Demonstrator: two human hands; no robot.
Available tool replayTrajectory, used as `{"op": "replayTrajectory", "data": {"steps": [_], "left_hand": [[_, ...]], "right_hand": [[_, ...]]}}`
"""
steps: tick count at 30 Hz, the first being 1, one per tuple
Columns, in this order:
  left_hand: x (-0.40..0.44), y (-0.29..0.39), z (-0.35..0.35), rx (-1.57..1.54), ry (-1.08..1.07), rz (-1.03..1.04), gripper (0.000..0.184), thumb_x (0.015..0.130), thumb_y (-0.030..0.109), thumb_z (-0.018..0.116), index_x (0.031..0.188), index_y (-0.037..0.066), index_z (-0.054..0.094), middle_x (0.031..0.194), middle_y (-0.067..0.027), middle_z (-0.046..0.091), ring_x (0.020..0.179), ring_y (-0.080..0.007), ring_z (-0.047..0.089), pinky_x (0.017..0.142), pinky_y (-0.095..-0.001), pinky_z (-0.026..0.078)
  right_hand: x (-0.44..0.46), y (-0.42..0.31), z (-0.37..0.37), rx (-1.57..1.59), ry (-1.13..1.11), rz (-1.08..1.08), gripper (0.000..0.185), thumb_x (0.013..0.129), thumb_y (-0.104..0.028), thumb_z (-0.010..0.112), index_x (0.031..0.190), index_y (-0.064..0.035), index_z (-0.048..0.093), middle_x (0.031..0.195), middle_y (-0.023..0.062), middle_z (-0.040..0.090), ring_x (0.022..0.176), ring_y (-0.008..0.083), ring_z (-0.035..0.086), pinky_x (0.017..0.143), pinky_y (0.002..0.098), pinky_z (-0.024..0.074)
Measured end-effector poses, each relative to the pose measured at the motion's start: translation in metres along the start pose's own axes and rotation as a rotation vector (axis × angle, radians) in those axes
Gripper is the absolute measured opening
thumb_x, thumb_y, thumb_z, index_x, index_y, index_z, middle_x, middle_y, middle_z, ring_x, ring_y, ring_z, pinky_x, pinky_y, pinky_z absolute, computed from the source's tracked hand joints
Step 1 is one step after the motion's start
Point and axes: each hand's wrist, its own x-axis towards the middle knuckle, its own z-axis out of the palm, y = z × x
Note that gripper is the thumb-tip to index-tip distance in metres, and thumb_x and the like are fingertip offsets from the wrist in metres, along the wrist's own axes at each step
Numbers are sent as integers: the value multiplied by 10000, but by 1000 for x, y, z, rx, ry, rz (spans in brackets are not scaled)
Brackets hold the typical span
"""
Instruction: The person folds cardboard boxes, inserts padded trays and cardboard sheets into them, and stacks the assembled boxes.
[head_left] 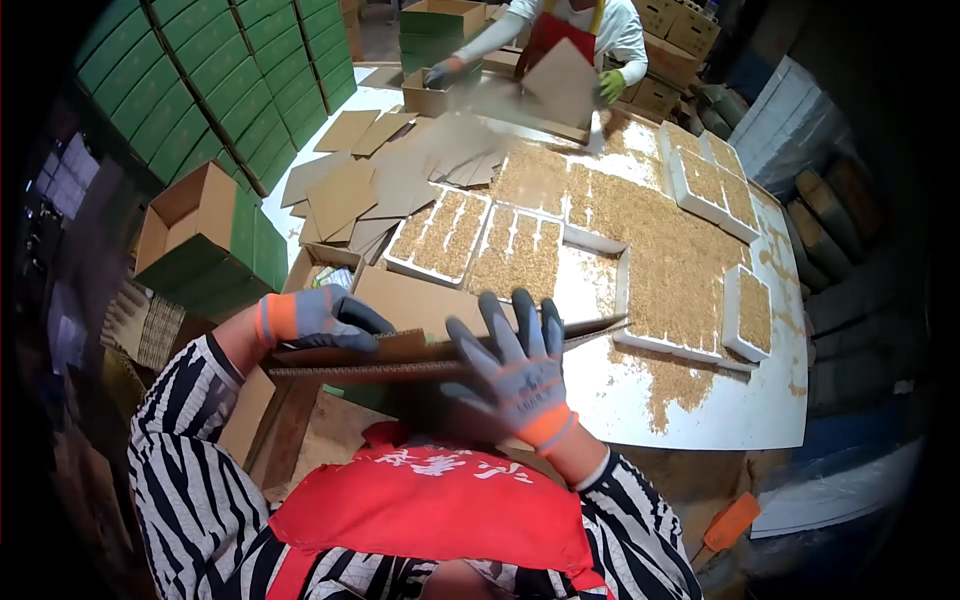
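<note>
My left hand (pixel 335 318), in a grey glove with an orange cuff, is closed around the left part of some brown corrugated cardboard (pixel 410 352). Its cut edge faces me, and the part below is blurred. My right hand (pixel 518 375), gloved the same way, lies over the cardboard's right part with fingers stretched and spread; its thumb side is blurred. Just beyond the cardboard is an open carton (pixel 325 262) with small printed items inside, partly hidden by my left hand. White trays (pixel 435 272) filled with golden-brown shreds stand past my right hand.
Loose cardboard sheets (pixel 342 197) lie across the white table (pixel 775 400), where shreds (pixel 670 260) are spread. Green boxes (pixel 215 80) are stacked at left, near an open green box (pixel 200 225). Across the table a person (pixel 590 50) in a red apron handles a cardboard sheet (pixel 562 85).
</note>
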Motion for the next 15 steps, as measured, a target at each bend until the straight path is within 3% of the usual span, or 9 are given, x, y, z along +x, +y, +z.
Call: {"op": "replayTrajectory", "data": {"steps": [2, 3, 5, 7, 9, 11, 13, 14, 15], "left_hand": [[-1, -1, 7, -29, 143, 107, 324, 818, 194, 710, 1078, 12, 644, 966, -84, 674, 825, -120, 603, 770, -272, 493], [-4, 1, 6, 21, 283, 145, 290, 805, 183, 713, 1024, 12, 629, 914, -75, 653, 801, -113, 583, 744, -270, 487], [-17, 13, 1, 122, 563, 218, 235, 780, 161, 720, 917, 13, 599, 810, -58, 611, 752, -99, 544, 692, -265, 476], [-26, 8, -14, 129, 855, 215, 264, 740, 147, 734, 798, 23, 509, 686, -37, 505, 636, -98, 447, 566, -280, 418], [-22, -16, -9, 150, 878, 145, 288, 737, 160, 742, 773, 21, 492, 626, -51, 454, 584, -116, 412, 526, -289, 390], [-3, -19, 24, 204, 831, 149, 300, 743, 179, 747, 769, 18, 495, 614, -77, 462, 575, -152, 433, 526, -311, 404], [12, -4, 47, 374, 730, 140, 367, 762, 339, 740, 828, 31, 552, 702, -116, 569, 658, -282, 575, 606, -367, 471], [36, -30, 66, 585, 735, 421, 415, 783, 445, 693, 884, 55, 591, 804, -122, 616, 775, -321, 614, 681, -386, 492], [55, -53, 74, 793, 389, 360, 470, 809, 508, 633, 979, 70, 627, 924, -139, 642, 857, -327, 620, 743, -387, 502]], "right_hand": [[-18, -10, -9, 9, -61, 24, 615, 830, -510, 589, 1382, -270, 461, 1459, 139, 358, 1302, 405, 345, 1061, 582, 243], [-28, -15, -10, 13, -41, 7, 502, 825, -458, 604, 1280, -250, 564, 1447, 145, 384, 1291, 416, 353, 1062, 593, 236], [-52, -10, -13, 123, -24, -30, 371, 760, -395, 675, 1084, -215, 670, 1430, 147, 423, 1306, 438, 331, 1068, 607, 217], [-64, -1, -28, 422, 95, 129, 339, 568, -178, 802, 890, -166, 696, 1397, 205, 449, 1328, 473, 314, 1076, 548, 282], [-73, 9, -45, 554, 3, 168, 340, 562, -113, 785, 886, -152, 690, 1383, 232, 450, 1314, 461, 350, 1058, 500, 341], [-63, 1, -58, 560, -173, 87, 330, 612, -125, 779, 925, -122, 672, 1310, 165, 523, 1289, 448, 391, 1015, 479, 401], [-42, -12, -57, 514, -289, 70, 370, 676, -134, 760, 1025, -122, 636, 1272, 129, 550, 1271, 438, 412, 1014, 470, 406], [-28, -17, -49, 611, -336, 16, 413, 715, -140, 738, 1105, -113, 605, 1274, 126, 552, 1268, 416, 422, 1024, 459, 399], [-19, -19, -36, 704, -384, -50, 455, 754, -145, 716, 1185, -104, 573, 1276, 124, 553, 1265, 394, 432, 1033, 447, 391]]}}
